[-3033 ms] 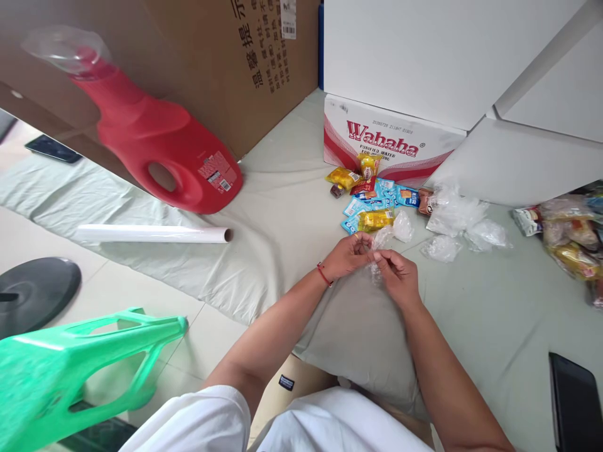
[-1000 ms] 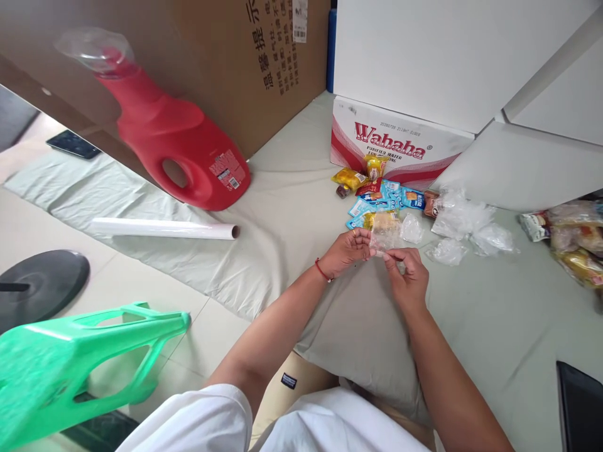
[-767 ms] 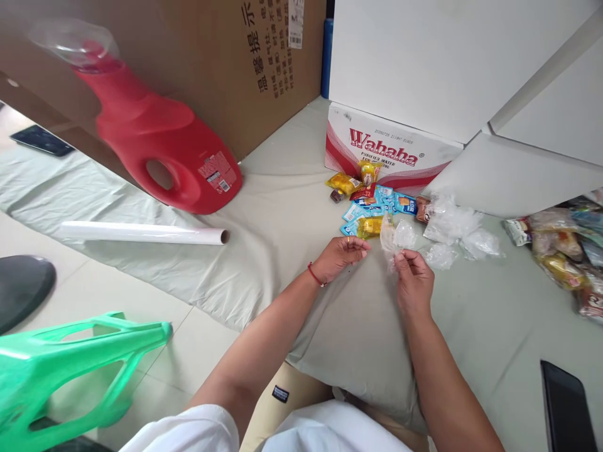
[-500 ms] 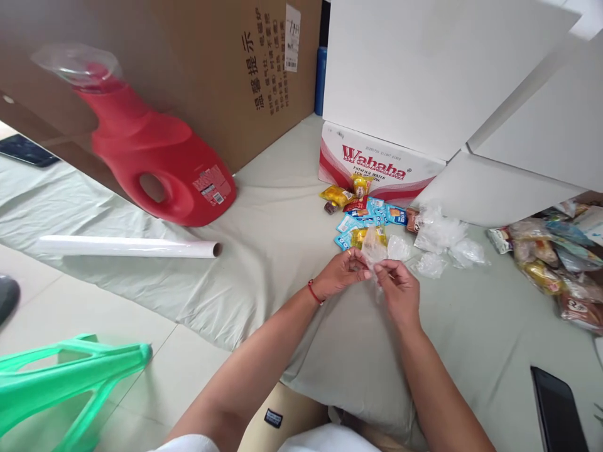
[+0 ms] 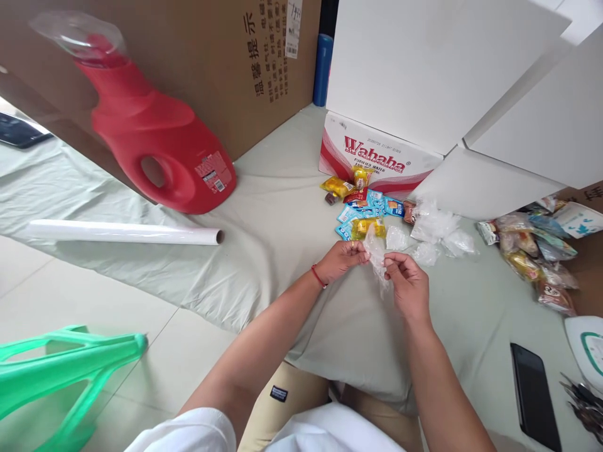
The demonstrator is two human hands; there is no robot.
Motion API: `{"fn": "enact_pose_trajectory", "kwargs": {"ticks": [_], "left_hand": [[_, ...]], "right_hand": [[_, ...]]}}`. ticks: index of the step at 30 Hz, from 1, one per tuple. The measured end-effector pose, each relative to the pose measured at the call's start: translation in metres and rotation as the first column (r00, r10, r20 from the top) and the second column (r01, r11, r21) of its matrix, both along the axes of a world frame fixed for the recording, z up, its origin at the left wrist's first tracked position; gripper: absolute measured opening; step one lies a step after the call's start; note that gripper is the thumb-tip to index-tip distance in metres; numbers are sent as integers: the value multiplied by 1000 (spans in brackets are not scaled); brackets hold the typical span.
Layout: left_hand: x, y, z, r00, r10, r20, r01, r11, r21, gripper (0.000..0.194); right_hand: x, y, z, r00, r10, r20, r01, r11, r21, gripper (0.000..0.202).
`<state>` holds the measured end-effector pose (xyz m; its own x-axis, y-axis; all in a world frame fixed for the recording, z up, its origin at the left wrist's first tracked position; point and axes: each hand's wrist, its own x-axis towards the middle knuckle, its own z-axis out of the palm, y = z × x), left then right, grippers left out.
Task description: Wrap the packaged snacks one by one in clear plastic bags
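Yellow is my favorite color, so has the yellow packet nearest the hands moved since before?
No. The yellow packet lies in the same spot, in front of the Wahaha box; the whole view has shifted.

was just one left hand [image 5: 343, 260], one right hand [image 5: 409, 281], one clear wrapper [image 5: 375, 254] between 'em, three yellow packs [image 5: 366, 227] near one Wahaha box [image 5: 372, 152], one red jug [image 5: 174, 138]

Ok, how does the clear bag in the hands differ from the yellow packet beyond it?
The clear bag is see-through and limp; the yellow packet looks filled. The clear bag is held by left hand and right hand; the yellow packet lies by blue packets. Both look shiny.
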<state>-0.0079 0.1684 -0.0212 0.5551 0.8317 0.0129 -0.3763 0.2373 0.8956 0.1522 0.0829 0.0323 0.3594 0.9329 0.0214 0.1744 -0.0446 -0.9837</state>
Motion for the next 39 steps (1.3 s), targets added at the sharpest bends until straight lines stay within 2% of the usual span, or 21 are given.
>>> {"fn": "enact_pose_trajectory", "kwargs": {"ticks": [4, 7, 8, 10, 11, 12, 14, 15, 17, 19, 20, 22, 24, 27, 30, 32, 35, 39], "left_hand": [[-2, 1, 2, 996, 53, 70, -47, 995, -90, 53], [-5, 1, 5, 985, 99, 143, -69, 977, -203, 54], [-6, 1, 6, 982, 105, 160, -66, 971, -231, 53], [-7, 1, 6, 977, 108, 185, -55, 961, -270, 52], [-7, 1, 6, 976, 107, 192, -49, 958, -284, 50], [-7, 1, 6, 975, 106, 196, -44, 954, -295, 49], [-6, 1, 6, 975, 103, 199, -36, 949, -312, 48], [-6, 2, 6, 975, 99, 197, -32, 949, -315, 48], [-7, 1, 7, 977, 77, 200, -11, 950, -311, 49], [-7, 1, 9, 975, 47, 217, 17, 958, -285, 52], [-8, 0, 10, 974, 34, 223, 26, 965, -261, 54], [-7, -2, 12, 975, 30, 222, 15, 980, -197, 57], [-4, -6, 13, 981, 38, 190, -17, 994, -112, 59], [2, -11, 12, 998, 17, 68, -18, 1000, 25, 63], [7, -13, 9, 996, 40, -80, -30, 993, 118, 54], [9, -11, 7, 993, 79, -85, -67, 987, 143, 52], [7, -7, 5, 994, 109, 20, -110, 991, 76, 54], [4, -1, 4, 977, 183, 113, -165, 975, -151, 58]], "right_hand": [[9, -7, -3, 998, -47, 38, 44, 997, 62, 33], [20, -18, -7, 970, 27, 243, -80, 974, 210, 51], [23, -21, -8, 931, 62, 359, -155, 959, 236, 63], [26, -28, -11, 795, 108, 597, -292, 931, 220, 79], [26, -31, -13, 722, 108, 684, -331, 922, 203, 75], [25, -32, -14, 667, 94, 739, -348, 917, 197, 63], [23, -32, -15, 642, 62, 764, -349, 911, 220, 29], [21, -31, -15, 669, 62, 741, -331, 917, 222, 18], [18, -28, -14, 790, 89, 607, -245, 953, 180, 13], [13, -22, -10, 947, 64, 315, -97, 991, 91, 17], [11, -19, -8, 991, 13, 133, -19, 999, 40, 23], [5, -14, -3, 979, -96, -177, 91, 995, -41, 34], [-1, -9, 0, 932, -150, -330, 132, 988, -76, 42], [-10, -5, 2, 917, -148, -369, 127, 989, -81, 43], [-17, -4, -1, 921, -117, -371, 94, 992, -79, 42], [-17, -3, -3, 920, -113, -376, 91, 993, -77, 42], [-11, -2, -2, 907, -140, -397, 111, 989, -93, 43], [1, -5, 2, 878, -185, -441, 143, 982, -127, 48]]}}
